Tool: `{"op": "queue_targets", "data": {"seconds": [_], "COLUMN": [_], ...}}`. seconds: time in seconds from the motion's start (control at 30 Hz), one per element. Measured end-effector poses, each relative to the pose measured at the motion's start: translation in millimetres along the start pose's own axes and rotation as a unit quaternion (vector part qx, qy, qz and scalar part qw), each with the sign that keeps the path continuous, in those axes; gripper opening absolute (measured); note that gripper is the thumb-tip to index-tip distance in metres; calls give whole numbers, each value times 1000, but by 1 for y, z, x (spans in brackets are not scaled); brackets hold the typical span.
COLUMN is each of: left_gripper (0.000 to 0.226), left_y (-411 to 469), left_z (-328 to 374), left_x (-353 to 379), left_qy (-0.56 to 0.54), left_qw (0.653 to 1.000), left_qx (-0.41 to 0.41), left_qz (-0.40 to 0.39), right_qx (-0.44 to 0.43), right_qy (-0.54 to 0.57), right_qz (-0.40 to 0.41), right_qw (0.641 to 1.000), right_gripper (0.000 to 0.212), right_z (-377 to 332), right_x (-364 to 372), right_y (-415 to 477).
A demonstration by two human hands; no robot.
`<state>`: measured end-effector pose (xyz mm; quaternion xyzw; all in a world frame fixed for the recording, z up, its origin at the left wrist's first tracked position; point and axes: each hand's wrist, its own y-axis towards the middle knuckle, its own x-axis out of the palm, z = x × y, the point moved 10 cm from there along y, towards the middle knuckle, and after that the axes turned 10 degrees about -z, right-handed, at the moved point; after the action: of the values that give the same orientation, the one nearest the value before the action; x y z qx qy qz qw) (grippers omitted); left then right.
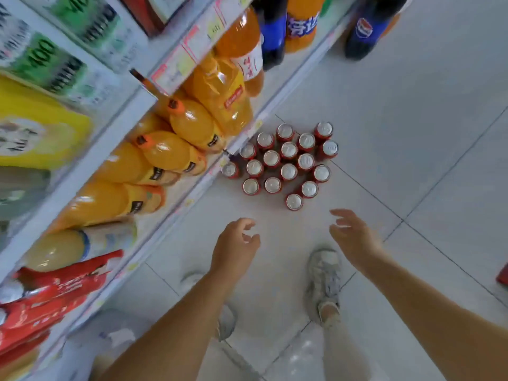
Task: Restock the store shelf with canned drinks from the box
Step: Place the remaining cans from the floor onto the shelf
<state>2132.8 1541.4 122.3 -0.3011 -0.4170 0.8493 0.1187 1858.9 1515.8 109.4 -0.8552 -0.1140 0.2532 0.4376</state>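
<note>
Cans point(288, 171) stand at twelve o'clock of the left hand point(236, 244) and right hand point(354, 237), both empty, fingers point(248, 223) loose. Likely full: heavy, rigid, slick; grip the sidewall.

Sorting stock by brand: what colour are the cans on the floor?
Red cans with silver tops, in the head view.

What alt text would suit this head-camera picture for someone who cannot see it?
A person's left hand and right hand, both empty, reach toward upright red cans clustered on the tiled floor beside a shelf of orange drink bottles.
</note>
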Motion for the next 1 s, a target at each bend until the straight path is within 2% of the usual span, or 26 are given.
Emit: {"op": "queue_targets", "data": {"seconds": [0.13,0.2,0.33,0.47,0.57,0.67,0.77,0.9,1.0], "left_gripper": [42,58,89,97,89,76,73,67,63], "left_y": [118,167,236,278,298,304,287,218,141], "left_z": [-75,-102,-122,-112,-109,-106,-109,-109,-96], "left_x": [37,46,56,60,60,56,49,19,-18], "left_qy": [31,33,3,11,4,1,-3,-41,-62], "left_qw": [999,998,998,993,990,990,991,991,989], "left_qx": [-35,-39,-4,78,97,94,78,46,30], "left_qz": [15,38,69,89,99,109,109,121,130], "right_qx": [20,4,-41,-29,-28,-31,-13,13,-5], "right_qy": [-86,-116,-97,-53,-51,-82,-114,-90,-93], "right_qz": [-42,-41,-23,0,45,85,94,106,100], "right_qw": [995,992,994,998,997,993,989,990,991], "right_gripper": [48,59,82,91,83,68,61,56,58], "right_z": [52,62,73,87,89,88,85,55,7], "right_x": [66,91,126,145,145,139,137,125,107], "right_y": [105,147,203,231,240,242,233,180,115]}}
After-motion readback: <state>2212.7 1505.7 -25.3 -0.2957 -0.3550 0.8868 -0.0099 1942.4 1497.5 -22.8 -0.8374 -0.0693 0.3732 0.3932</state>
